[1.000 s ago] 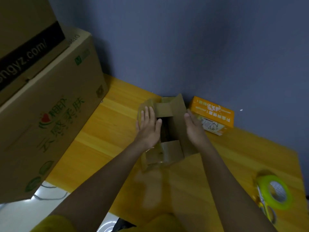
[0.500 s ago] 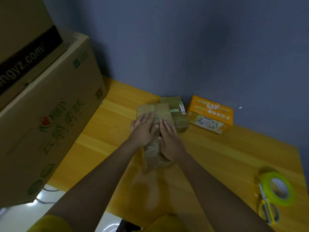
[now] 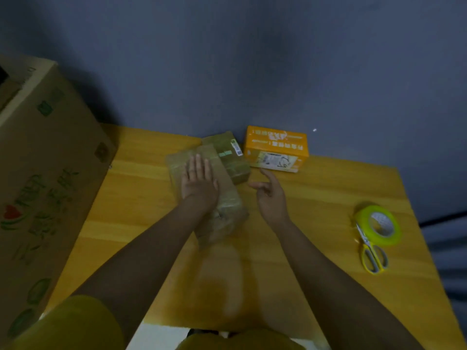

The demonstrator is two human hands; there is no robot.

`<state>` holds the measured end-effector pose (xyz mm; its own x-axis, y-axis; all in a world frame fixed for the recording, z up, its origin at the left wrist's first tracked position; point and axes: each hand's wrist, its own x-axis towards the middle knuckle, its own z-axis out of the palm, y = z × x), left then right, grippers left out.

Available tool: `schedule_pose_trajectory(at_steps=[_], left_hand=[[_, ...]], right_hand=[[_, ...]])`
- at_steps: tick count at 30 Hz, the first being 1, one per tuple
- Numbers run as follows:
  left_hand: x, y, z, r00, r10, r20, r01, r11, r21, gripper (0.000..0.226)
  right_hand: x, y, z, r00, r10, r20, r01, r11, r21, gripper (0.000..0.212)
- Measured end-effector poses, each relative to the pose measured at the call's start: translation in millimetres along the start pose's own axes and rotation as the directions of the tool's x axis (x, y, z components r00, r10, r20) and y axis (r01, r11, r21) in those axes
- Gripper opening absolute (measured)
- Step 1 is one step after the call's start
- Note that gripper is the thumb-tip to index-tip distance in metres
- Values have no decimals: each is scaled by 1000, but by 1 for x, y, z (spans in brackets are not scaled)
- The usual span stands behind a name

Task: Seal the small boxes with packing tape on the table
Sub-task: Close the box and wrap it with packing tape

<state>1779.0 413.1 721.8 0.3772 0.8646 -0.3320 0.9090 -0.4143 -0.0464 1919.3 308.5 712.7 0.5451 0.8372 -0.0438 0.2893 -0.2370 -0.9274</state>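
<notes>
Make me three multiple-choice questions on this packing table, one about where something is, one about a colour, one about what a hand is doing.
1. Where do the yellow-handled scissors lie?
A. beside the green tape roll
B. on the orange carton
C. under the left hand

2. What colour is the printed carton by the wall?
A. blue
B. orange
C. white

3. What is the left hand doing?
A. gripping scissors
B. pulling tape
C. pressing flat on the closed brown cardboard box

Answers: 1 A, the blades touch the roll at the table's right edge. 2 B, its faces are orange. 3 C, straight fingers lie on the box top, while the right hand hovers empty.
</notes>
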Motion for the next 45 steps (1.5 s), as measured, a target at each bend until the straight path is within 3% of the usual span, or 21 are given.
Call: schedule_pose_trajectory(at_steps=[3, 6, 10, 13, 17, 20, 23, 25, 27, 30, 33, 36, 39, 42, 45], left_hand=[[-11, 31, -16, 998, 59, -16, -59, 998, -3, 64], [-23, 83, -24, 964, 244, -105, -249, 968, -37, 65], [-46, 171, -18, 854, 504, -128, -520, 829, -206, 59], [-54, 242, -3, 809, 584, -73, -580, 770, -265, 56], [-47, 339, 23, 832, 543, 114, -477, 805, -352, 53], [-38, 392, 46, 858, 461, 227, -338, 838, -428, 58], [-37, 423, 66, 896, 324, 304, -138, 853, -503, 66], [-34, 435, 84, 904, 221, 366, 21, 831, -555, 64], [-33, 445, 99, 879, 213, 426, 117, 771, -626, 51], [-38, 458, 116, 830, 314, 460, 112, 715, -690, 33], [-42, 468, 123, 848, 337, 409, 95, 663, -743, 13], [-40, 466, 129, 859, 239, 452, 161, 713, -682, 27], [-36, 457, 123, 865, 195, 462, 133, 799, -586, 26], [-35, 437, 125, 852, 201, 483, 104, 840, -533, 34], [-36, 413, 130, 856, 165, 491, 134, 844, -519, 34]], right_hand=[[-10, 17, -53, 997, 67, -47, -66, 997, 29, 37], [-25, 47, -112, 977, 147, -152, -135, 987, 86, 32], [-50, 102, -197, 917, 160, -366, -187, 982, -38, 24], [-62, 152, -259, 906, 156, -395, -244, 952, -184, 19], [-50, 205, -327, 956, 226, -189, -291, 828, -480, 31], [-30, 233, -356, 984, 179, 24, -113, 711, -694, 44], [-12, 246, -368, 966, 161, 202, 74, 578, -812, 52], [-3, 251, -367, 935, 157, 319, 203, 500, -842, 53], [3, 258, -368, 914, 153, 377, 264, 482, -835, 51], [5, 268, -371, 915, 108, 389, 294, 482, -825, 46], [7, 279, -373, 926, 30, 375, 312, 496, -810, 39], [11, 284, -375, 933, -75, 352, 351, 410, -842, 38], [9, 285, -376, 944, -104, 313, 328, 400, -856, 31], [11, 278, -370, 965, -22, 262, 250, 389, -887, 40], [23, 267, -365, 965, 202, 166, 73, 401, -913, 46]])
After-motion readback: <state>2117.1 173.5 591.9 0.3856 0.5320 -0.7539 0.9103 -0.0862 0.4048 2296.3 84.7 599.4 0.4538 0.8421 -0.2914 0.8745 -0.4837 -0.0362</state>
